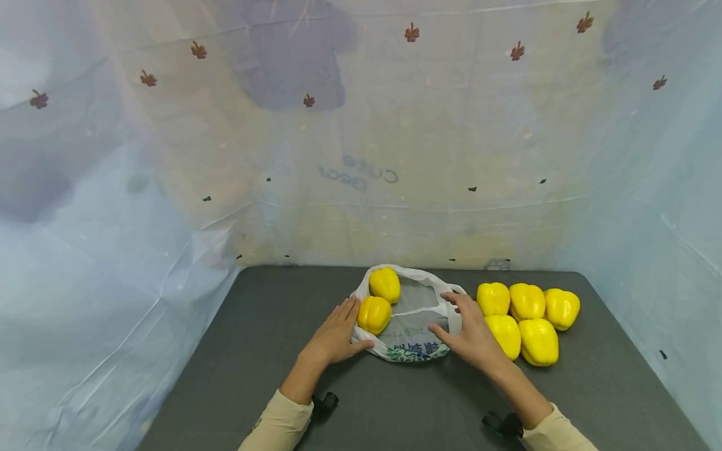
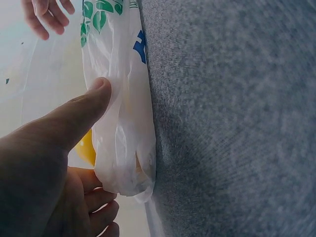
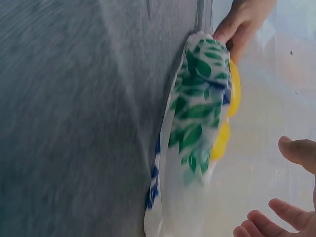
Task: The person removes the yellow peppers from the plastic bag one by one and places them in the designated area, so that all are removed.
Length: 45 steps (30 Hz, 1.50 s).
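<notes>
A white plastic bag (image 1: pixel 417 358) with green leaf print and blue lettering lies spread open on the dark table. Two yellow bell peppers (image 1: pixel 375 315) sit inside it at its left end. My left hand (image 1: pixel 333 335) rests against the bag's left side, fingers straight and thumb along the front edge. In the left wrist view the thumb (image 2: pixel 89 106) lies over the white plastic. Over the bag's right end is my right hand (image 1: pixel 470 332), thumb and fingers spread apart with nothing between them. The right wrist view shows its fingers (image 3: pixel 269 224) beside the printed bag side.
Several more yellow bell peppers (image 1: pixel 539 342) stand grouped in two rows to the right of the bag, close by the right hand. Behind the grey table (image 1: pixel 271 307) hangs a pale printed plastic sheet (image 1: pixel 429 144), which continues along both sides.
</notes>
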Each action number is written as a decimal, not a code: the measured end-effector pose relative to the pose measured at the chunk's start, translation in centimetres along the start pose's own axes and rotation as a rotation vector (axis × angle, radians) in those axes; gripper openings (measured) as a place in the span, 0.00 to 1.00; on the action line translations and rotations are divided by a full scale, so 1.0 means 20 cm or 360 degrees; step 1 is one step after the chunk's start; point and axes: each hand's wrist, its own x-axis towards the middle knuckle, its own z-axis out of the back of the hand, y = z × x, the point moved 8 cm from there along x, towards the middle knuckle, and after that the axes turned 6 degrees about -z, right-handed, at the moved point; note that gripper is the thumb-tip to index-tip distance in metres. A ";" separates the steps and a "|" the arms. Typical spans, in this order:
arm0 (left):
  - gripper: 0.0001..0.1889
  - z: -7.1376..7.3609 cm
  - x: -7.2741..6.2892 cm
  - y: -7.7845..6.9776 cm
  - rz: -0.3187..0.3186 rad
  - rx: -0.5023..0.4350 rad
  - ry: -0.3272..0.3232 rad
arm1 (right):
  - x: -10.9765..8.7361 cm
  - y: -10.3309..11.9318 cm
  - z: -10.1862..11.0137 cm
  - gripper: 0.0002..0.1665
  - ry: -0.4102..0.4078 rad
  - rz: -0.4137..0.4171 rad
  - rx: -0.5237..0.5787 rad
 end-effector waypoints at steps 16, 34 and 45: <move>0.56 0.00 0.00 -0.01 -0.0007 0.0033 0.0005 | 0.07 0.10 -0.23 0.40 0.0174 0.0083 0.0080; 0.55 0.00 0.00 0.00 -0.0003 0.0018 -0.0009 | 0.17 0.15 -0.44 0.40 0.0320 0.0101 0.0108; 0.56 0.00 0.00 0.00 0.0008 0.0006 0.0003 | 0.21 0.17 -0.51 0.40 0.0356 0.0055 0.0115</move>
